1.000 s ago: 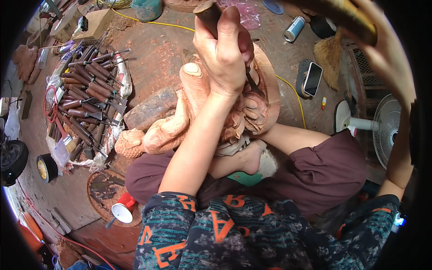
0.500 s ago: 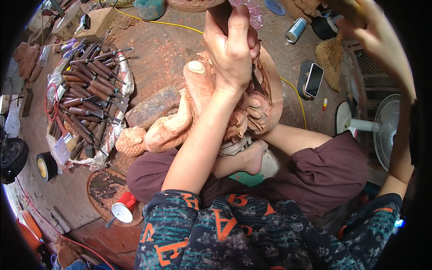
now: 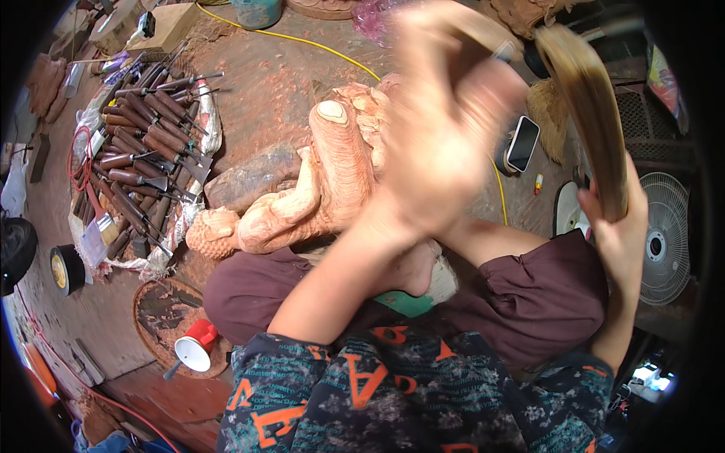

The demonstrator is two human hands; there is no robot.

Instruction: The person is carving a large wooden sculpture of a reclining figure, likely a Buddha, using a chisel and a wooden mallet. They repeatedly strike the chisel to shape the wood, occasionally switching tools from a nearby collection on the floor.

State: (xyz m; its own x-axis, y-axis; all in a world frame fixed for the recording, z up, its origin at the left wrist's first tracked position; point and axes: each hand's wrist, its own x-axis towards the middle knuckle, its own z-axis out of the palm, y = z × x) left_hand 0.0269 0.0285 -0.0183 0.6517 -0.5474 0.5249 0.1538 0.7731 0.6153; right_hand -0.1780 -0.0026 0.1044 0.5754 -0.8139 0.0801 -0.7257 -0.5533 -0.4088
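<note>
A reddish wood carving (image 3: 340,151) with a curly-haired figure lies across in front of my crossed legs. My left hand (image 3: 445,143) is raised over the carving's right part and hides much of it. Motion smears its fingers, so what they hold, if anything, does not show. At the right, my right hand (image 3: 621,223) is wrapped round the lower end of a long, thick wooden mallet (image 3: 585,106), which stands nearly upright, apart from the carving.
Many brown-handled carving chisels (image 3: 143,143) are piled at the left. A red-and-white cup-shaped thing (image 3: 195,351) stands by a round tray (image 3: 140,317). At the right are a phone (image 3: 523,143), a straw broom (image 3: 547,113) and a fan (image 3: 661,241). A yellow cord (image 3: 302,41) crosses the floor.
My left hand, which gripped a chisel upright over the carving, has swung right and blurred. My right hand has come down and inward with the mallet, now plainly in view.
</note>
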